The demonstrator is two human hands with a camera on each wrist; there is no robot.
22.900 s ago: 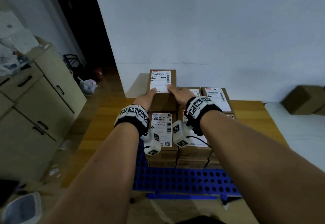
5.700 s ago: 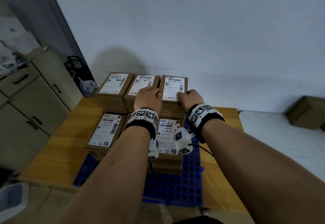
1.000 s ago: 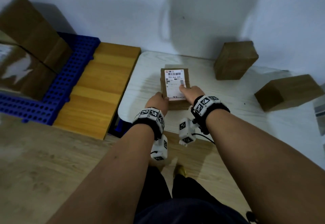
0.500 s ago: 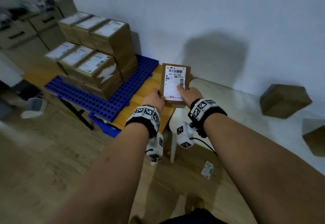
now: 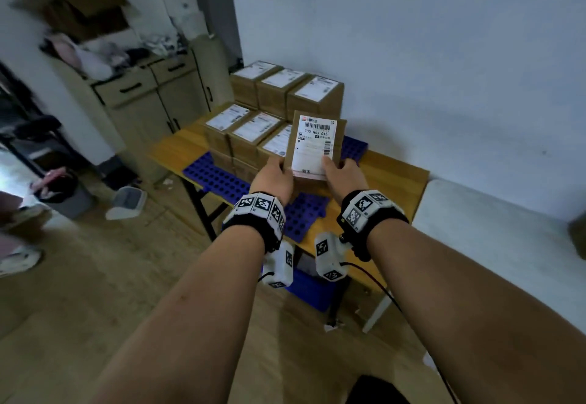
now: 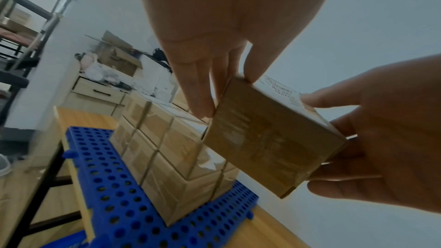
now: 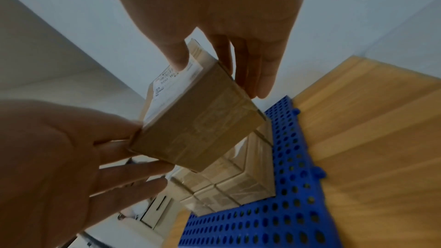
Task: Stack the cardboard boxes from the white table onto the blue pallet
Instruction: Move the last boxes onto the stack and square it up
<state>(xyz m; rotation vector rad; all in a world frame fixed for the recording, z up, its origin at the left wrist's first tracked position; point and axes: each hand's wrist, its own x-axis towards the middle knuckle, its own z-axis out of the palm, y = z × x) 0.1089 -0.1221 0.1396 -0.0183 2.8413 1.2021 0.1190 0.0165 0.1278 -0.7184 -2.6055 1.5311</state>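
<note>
Standing off to the side here: both hands are clamped on one cardboard box (image 5: 314, 146), left hand (image 5: 275, 179) on its left edge, right hand (image 5: 343, 175) on the right with the thumb over the shipping label (image 5: 314, 145). The box is in the air, tilted, just in front of the stacked boxes (image 5: 269, 108) on the blue pallet (image 5: 218, 178). My worry is it's mostly a fingertip pinch on taped cardboard, so it could slip. Coming in tilted, a corner could also clip the front row and shove those boxes out of line.
</note>
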